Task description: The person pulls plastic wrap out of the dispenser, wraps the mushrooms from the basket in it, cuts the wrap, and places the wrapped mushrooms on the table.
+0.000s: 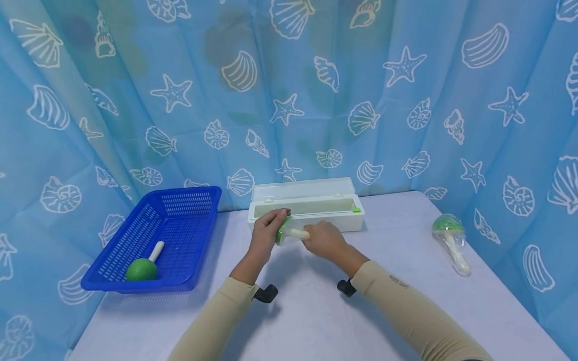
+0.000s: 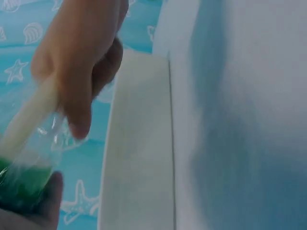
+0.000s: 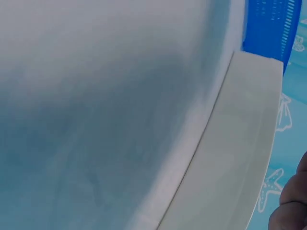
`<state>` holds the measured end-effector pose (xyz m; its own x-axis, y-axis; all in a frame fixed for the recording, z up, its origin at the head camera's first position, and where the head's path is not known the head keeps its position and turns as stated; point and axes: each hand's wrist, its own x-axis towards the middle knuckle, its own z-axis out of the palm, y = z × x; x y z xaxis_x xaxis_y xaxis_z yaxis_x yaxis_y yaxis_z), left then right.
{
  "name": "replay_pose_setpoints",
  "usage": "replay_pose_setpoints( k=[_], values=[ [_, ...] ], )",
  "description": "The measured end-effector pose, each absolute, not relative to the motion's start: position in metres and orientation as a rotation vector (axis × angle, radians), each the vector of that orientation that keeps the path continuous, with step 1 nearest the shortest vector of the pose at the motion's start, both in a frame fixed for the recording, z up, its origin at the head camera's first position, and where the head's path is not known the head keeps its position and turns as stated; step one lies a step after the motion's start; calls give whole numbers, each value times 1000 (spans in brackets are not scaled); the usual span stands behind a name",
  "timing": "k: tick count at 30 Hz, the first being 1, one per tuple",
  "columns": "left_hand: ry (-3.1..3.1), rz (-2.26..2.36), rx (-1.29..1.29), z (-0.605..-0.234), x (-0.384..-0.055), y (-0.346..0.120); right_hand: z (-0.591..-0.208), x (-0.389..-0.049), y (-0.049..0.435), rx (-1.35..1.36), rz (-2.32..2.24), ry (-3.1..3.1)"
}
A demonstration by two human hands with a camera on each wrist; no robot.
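Observation:
A maraca (image 1: 295,233) with a green head and white handle, in clear plastic wrap, is held between both hands in front of the white box. My left hand (image 1: 267,231) grips it at the green head, fingers partly hidden behind it. On the handle end, my right hand (image 1: 326,239) is curled round the white stick, as the left wrist view also shows with the wrapped handle (image 2: 29,112). Just behind the hands stands a long white box (image 1: 311,219), its lid (image 1: 304,189) raised. In the right wrist view only some right-hand fingers (image 3: 292,201) appear at the edge.
At the left sits a blue plastic basket (image 1: 204,240) with an unwrapped green maraca (image 1: 142,269) inside. Another maraca (image 1: 449,228) in clear wrap lies near the table's right edge. A blue shell-print curtain (image 1: 311,135) hangs behind the white-covered table (image 1: 311,321).

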<state>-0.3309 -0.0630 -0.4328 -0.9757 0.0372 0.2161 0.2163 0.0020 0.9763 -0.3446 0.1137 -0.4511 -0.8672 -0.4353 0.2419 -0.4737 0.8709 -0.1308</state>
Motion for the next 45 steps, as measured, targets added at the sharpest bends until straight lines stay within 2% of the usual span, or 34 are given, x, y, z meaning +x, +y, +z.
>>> replay_pose_setpoints(
  k=[8, 16, 20, 23, 28, 31, 34, 37, 40, 45],
  values=[
    [-1988, -2047, -129, -431, -326, -52, -450, -342, 103, 656, 293, -2918],
    [-1997, -1969, -312, -429, -327, -64, -447, -340, 104, 648, 359, -2889],
    [-1841, -2068, -517, -430, -329, -70, -444, -337, 103, 659, 609, -2933],
    [-1760, -2107, -580, -431, -329, -69, -445, -336, 101, 697, 753, -2930],
    [-1737, -2082, -421, -427, -329, -70, -453, -336, 101, 774, 910, -2869],
    [-1687, -2084, -303, -425, -330, -73, -458, -338, 106, 786, 1456, -2770],
    [-1625, -2098, -265, -425, -331, -74, -460, -343, 108, 569, 2275, -2412],
    [-1615, -2085, -286, -426, -330, -70, -461, -349, 107, 223, 2828, -1854],
    [-1677, -2020, -329, -429, -327, -63, -458, -352, 102, -65, 3018, -1369],
    [-1776, -1878, -394, -424, -314, -53, -454, -353, 96, -245, 2964, -1037]
  ],
)
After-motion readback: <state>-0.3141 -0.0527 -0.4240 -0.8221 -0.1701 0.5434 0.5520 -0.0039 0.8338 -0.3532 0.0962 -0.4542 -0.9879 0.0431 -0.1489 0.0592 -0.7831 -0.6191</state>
